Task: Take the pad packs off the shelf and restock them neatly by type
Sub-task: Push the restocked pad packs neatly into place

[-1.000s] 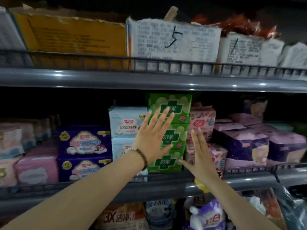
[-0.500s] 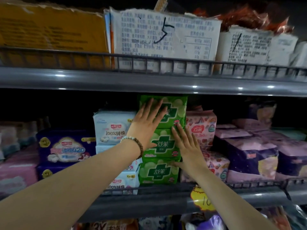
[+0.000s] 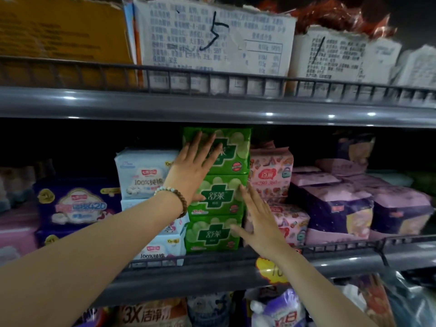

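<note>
Green pad packs [image 3: 217, 192] stand three high in one column on the middle shelf [image 3: 212, 274], behind its low wire rail [image 3: 330, 249], with light blue packs [image 3: 144, 173] touching them on the left and pink packs [image 3: 271, 173] just beside them on the right. Since each colour already sits in its own group, the step in hand looks like the late tidying part of restocking: squaring this green column rather than lifting anything off. The left hand [image 3: 195, 166], a bead bracelet [image 3: 174, 197] at its wrist, lies flat on the face of the top green pack [image 3: 226, 149], its fingers [image 3: 203, 147] straight and spread, the thumb reaching down to the left edge of the middle green pack [image 3: 219, 194]. The right hand [image 3: 257, 220] is lower, its fingers [image 3: 247, 197] straight and laid along the right edge of the middle pack, the thumb touching the front of the bottom green pack [image 3: 212, 234]. Neither hand has hold of anything; both only press with flat palms. Both forearms reach up and forward from below, the left one crossing in front of the blue packs. The next move probably calls for an even push back and a light squeeze from the right, so that the three fronts line up flush; too hard a shove on the top pack alone could tip it behind the others or nudge the pink packs aside.
</note>
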A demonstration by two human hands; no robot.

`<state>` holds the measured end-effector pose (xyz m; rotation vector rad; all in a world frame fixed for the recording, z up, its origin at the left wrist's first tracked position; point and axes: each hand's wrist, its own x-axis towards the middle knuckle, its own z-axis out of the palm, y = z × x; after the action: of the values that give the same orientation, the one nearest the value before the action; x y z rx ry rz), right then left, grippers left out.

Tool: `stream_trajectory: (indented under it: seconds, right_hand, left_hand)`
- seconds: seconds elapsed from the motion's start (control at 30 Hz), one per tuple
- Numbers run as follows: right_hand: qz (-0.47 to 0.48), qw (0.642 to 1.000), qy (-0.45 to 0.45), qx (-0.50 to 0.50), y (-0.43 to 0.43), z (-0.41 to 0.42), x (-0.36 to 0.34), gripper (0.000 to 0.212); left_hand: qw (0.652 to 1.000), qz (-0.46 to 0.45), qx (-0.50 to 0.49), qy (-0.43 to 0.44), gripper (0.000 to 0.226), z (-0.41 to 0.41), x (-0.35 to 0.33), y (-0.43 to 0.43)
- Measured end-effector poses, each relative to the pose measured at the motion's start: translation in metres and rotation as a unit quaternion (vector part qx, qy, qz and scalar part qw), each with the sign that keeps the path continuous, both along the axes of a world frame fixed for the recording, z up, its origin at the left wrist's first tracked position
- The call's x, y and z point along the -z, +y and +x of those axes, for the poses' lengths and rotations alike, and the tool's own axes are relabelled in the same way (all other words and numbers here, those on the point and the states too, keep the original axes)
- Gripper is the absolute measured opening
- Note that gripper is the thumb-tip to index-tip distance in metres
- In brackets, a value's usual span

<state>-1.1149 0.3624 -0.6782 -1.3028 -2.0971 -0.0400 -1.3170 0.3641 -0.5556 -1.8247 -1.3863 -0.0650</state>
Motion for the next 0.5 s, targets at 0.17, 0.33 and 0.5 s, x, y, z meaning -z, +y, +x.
stream_trajectory:
  seconds: [0.17, 0.33, 0.5]
  right_hand:
    - [-0.001, 0.990, 0.136, 0.047, -0.020, 0.050, 0.015, 0.071]
    - [-0.057, 0.983, 0.141, 0.103, -0.036, 0.100, 0.041, 0.064]
    - [-0.135, 0.971, 0.176, 0.090, -0.030, 0.103, 0.057, 0.060]
  left_hand:
    - [0.995, 0.059, 0.080, -0.013, 0.111, 0.018, 0.003, -0.014]
    - [0.970, -0.105, 0.218, -0.001, 0.069, 0.073, 0.052, -0.019]
    - [0.925, -0.297, 0.199, -0.125, 0.061, 0.118, 0.114, -0.003]
